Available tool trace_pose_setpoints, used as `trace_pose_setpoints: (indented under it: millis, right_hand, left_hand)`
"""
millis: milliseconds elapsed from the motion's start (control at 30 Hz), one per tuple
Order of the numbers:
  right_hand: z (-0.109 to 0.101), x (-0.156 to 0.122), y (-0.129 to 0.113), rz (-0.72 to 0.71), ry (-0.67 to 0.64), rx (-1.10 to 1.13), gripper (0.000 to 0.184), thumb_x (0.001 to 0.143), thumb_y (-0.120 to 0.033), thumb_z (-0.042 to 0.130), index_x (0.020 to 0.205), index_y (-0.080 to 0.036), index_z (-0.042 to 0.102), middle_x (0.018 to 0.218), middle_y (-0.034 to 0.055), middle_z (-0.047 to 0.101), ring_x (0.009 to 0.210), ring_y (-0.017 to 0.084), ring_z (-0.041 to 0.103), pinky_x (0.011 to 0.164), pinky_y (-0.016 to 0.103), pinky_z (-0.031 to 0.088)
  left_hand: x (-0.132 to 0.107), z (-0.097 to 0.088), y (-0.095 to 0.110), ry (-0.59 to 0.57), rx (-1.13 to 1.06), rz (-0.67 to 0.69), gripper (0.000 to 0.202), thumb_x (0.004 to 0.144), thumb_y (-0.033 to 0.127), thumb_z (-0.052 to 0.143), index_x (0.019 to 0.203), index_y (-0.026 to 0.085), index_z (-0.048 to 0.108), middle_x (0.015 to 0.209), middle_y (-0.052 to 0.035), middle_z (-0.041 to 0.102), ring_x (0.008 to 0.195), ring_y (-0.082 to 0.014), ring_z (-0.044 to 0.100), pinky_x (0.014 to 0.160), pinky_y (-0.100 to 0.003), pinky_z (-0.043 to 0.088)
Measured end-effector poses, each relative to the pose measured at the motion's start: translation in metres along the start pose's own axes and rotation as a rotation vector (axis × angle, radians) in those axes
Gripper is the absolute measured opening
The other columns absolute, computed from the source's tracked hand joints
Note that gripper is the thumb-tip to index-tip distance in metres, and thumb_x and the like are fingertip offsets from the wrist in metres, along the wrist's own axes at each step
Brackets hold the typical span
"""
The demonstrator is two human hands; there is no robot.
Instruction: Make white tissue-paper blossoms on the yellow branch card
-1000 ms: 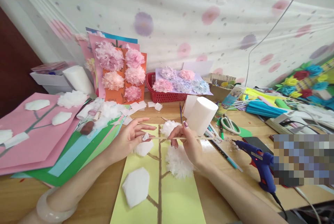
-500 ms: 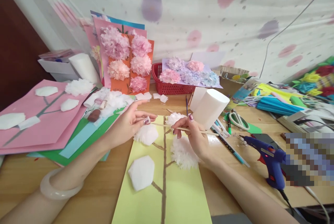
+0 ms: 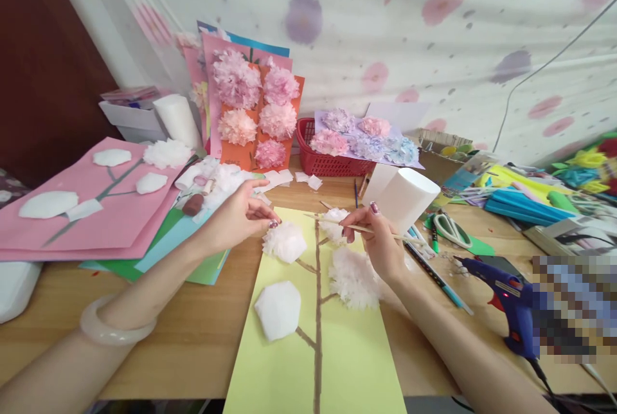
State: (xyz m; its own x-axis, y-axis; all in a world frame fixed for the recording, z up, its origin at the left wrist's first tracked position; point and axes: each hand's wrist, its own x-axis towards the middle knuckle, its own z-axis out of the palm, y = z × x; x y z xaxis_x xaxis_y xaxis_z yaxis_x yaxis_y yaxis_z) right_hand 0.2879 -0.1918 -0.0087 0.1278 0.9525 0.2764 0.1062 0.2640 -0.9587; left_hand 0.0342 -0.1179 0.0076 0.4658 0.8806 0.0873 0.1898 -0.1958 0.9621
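A yellow-green sheet [image 3: 337,350] with a painted brown branch lies in front of me on the wooden table. White tissue flowers are on it: a fluffy one [image 3: 284,242] at the upper left, a flat hexagonal one [image 3: 278,310] below it, a large fluffy one [image 3: 354,278] on the right and a small one [image 3: 334,224] at the top. My left hand [image 3: 241,215] pinches its fingertips together at the edge of the upper left flower. My right hand [image 3: 378,240] grips a thin wooden stick [image 3: 357,227] that points left over the top flower.
A blue glue gun [image 3: 501,295] lies at the right. A white roll [image 3: 407,198], scissors [image 3: 450,229] and pens sit behind my right hand. Pink sheets [image 3: 91,208] with white flowers lie at the left. A red basket [image 3: 328,160] and flower cards stand at the back.
My left hand has lowered and closed its fingers onto the upper left flower. My right hand with the stick has shifted slightly right. The view has panned left.
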Motion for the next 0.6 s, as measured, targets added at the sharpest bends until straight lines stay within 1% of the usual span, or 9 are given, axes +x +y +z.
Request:
trace_pose_setpoints:
  millis: [67,133,200,267,367,433,600]
  right_hand:
    - [0.004,0.001,-0.006,-0.021,0.014,-0.044,0.061,0.092,-0.059,0.033,0.065,-0.018,0.07,0.054,0.0045,0.058,0.057,0.017,0.052,0.063,0.033,0.04]
    - [0.013,0.001,-0.015,-0.048,0.052,-0.094,0.069,0.093,-0.06,0.025,0.058,-0.019,0.068,0.048,0.0045,0.055,0.054,0.017,0.051,0.062,0.033,0.039]
    - [0.025,-0.001,-0.024,-0.077,0.095,-0.12,0.073,0.093,-0.061,0.021,0.053,-0.019,0.065,0.043,0.0041,0.052,0.048,0.016,0.049,0.058,0.032,0.038]
    - [0.038,-0.001,-0.032,-0.094,0.111,-0.13,0.073,0.092,-0.064,0.023,0.049,-0.019,0.062,0.041,0.0034,0.049,0.043,0.015,0.046,0.051,0.031,0.037]
    - [0.053,0.003,-0.038,-0.115,0.078,-0.172,0.075,0.09,-0.067,0.023,0.046,-0.019,0.06,0.039,0.0026,0.047,0.04,0.013,0.045,0.044,0.028,0.033]
    - [0.059,0.007,-0.038,-0.134,0.044,-0.218,0.076,0.091,-0.067,0.022,0.043,-0.019,0.058,0.036,0.0019,0.046,0.038,0.011,0.044,0.042,0.026,0.032]
    - [0.073,0.019,-0.033,-0.252,-0.011,-0.281,0.077,0.093,-0.064,0.022,0.038,-0.02,0.053,0.034,0.0002,0.041,0.038,0.009,0.043,0.045,0.025,0.033]
  left_hand:
    - [-0.004,0.003,-0.006,-0.05,-0.004,-0.05,0.071,0.069,0.021,0.068,0.13,0.017,0.031,0.083,-0.0036,0.072,0.085,-0.0212,0.069,0.08,-0.038,0.052]
    - [-0.007,0.006,-0.01,-0.084,-0.001,-0.071,0.072,0.071,0.02,0.066,0.132,0.016,0.029,0.085,-0.005,0.072,0.086,-0.0211,0.069,0.079,-0.037,0.051]
    - [-0.009,0.007,-0.013,-0.09,0.027,-0.057,0.071,0.072,0.019,0.064,0.133,0.016,0.028,0.088,-0.0058,0.071,0.086,-0.0203,0.068,0.078,-0.036,0.051]
    - [-0.011,0.008,-0.014,-0.083,0.063,-0.028,0.07,0.072,0.017,0.063,0.133,0.016,0.027,0.093,-0.0067,0.069,0.085,-0.019,0.067,0.078,-0.035,0.051]
    - [-0.012,0.008,-0.014,-0.08,0.126,-0.003,0.072,0.073,0.014,0.061,0.134,0.017,0.023,0.1,-0.0075,0.065,0.08,-0.0164,0.066,0.076,-0.035,0.052]
    - [-0.013,0.008,-0.014,-0.085,0.166,0.01,0.074,0.074,0.013,0.06,0.135,0.019,0.019,0.102,-0.0073,0.063,0.077,-0.0148,0.065,0.076,-0.034,0.051]
    - [-0.013,0.009,-0.019,-0.102,0.206,0.103,0.079,0.076,0.012,0.059,0.138,0.024,0.01,0.104,-0.0064,0.06,0.072,-0.0118,0.063,0.071,-0.031,0.051]
